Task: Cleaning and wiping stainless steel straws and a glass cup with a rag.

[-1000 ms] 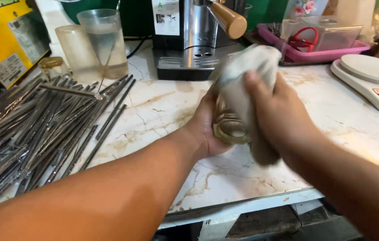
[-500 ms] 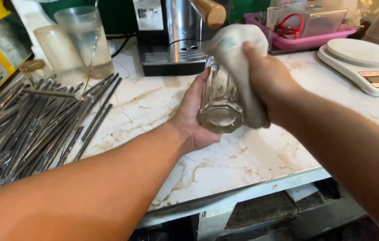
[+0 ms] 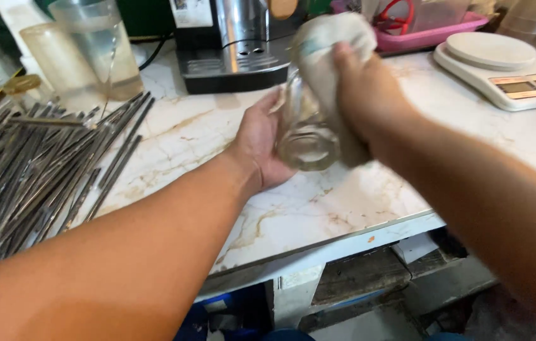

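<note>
Metal rods (image 3: 40,170): heaped on the table (image 3: 356,202), far left.
Left hand (image 3: 261,145): grip wrapped around the clear glass (image 3: 302,129), held above the table.
Right hand (image 3: 369,95): grip pressing a cloth (image 3: 331,44) over the glass.
Scale (image 3: 501,63): far right.

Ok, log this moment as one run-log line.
left hand: holds clear glass | right hand: presses grey cloth on glass | below: marble counter
</note>
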